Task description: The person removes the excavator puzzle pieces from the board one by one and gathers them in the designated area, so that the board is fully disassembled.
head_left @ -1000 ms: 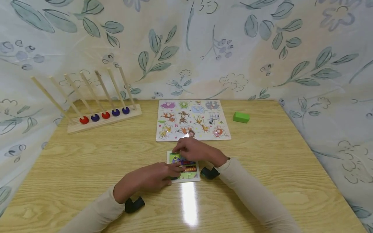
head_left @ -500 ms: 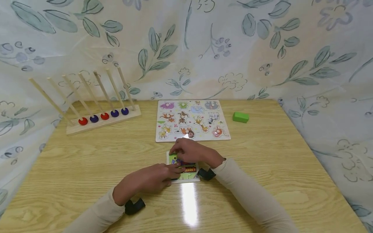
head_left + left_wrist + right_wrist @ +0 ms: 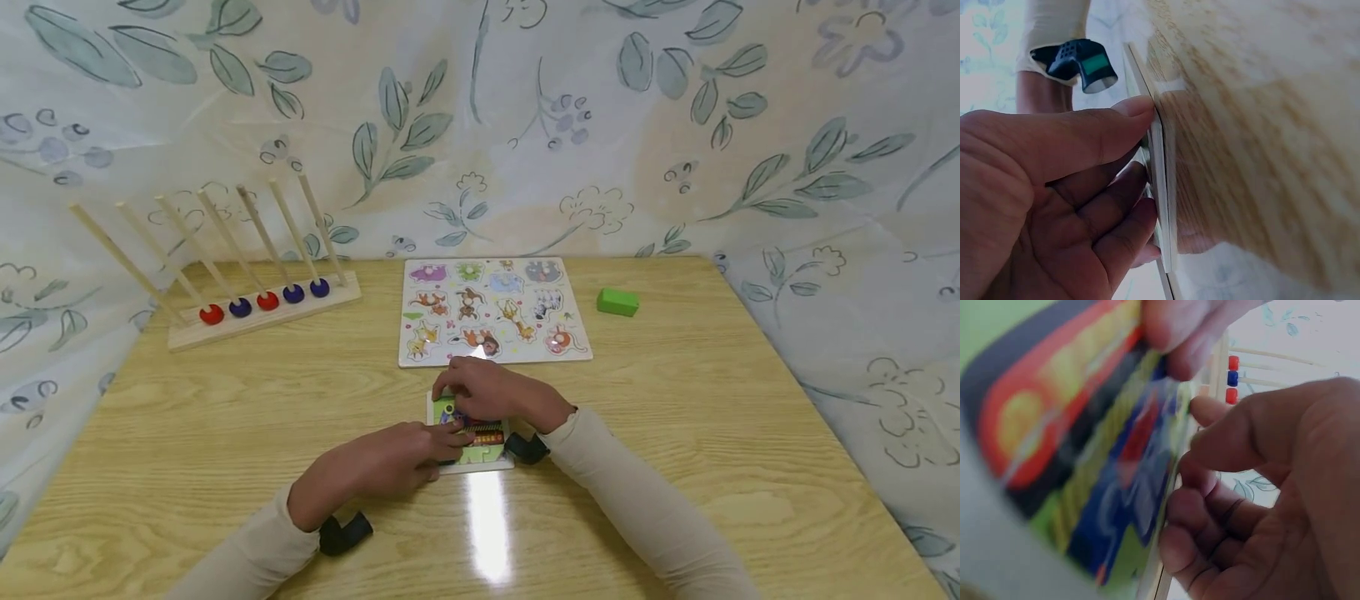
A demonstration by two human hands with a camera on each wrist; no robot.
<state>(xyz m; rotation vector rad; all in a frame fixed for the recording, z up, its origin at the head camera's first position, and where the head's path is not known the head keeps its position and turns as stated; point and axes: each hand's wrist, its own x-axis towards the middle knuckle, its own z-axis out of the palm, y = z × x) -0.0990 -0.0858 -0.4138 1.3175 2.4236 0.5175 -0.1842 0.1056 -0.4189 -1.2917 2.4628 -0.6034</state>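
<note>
A small jigsaw puzzle (image 3: 486, 454) in a pale frame lies flat near the middle of the table, with a colourful picture of a tracked vehicle. My left hand (image 3: 390, 457) holds its near left side. In the left wrist view the thumb (image 3: 1138, 107) is at the board's edge and the fingers (image 3: 1132, 231) touch its face. My right hand (image 3: 491, 390) bends over the far side and hides part of the picture. In the right wrist view its curled fingertips (image 3: 1179, 547) meet the puzzle's edge; whether a loose piece is between them is hidden.
Just beyond my hands lies an animal peg puzzle board (image 3: 495, 312). A wooden rack (image 3: 262, 321) with upright rods and red and blue beads stands at the back left. A green block (image 3: 618, 302) sits at the right. Patterned cloth (image 3: 525, 125) hangs behind the table.
My right hand has shifted slightly left over the far side of the jigsaw puzzle. The left hand stays almost still, and the head view has drifted a little.
</note>
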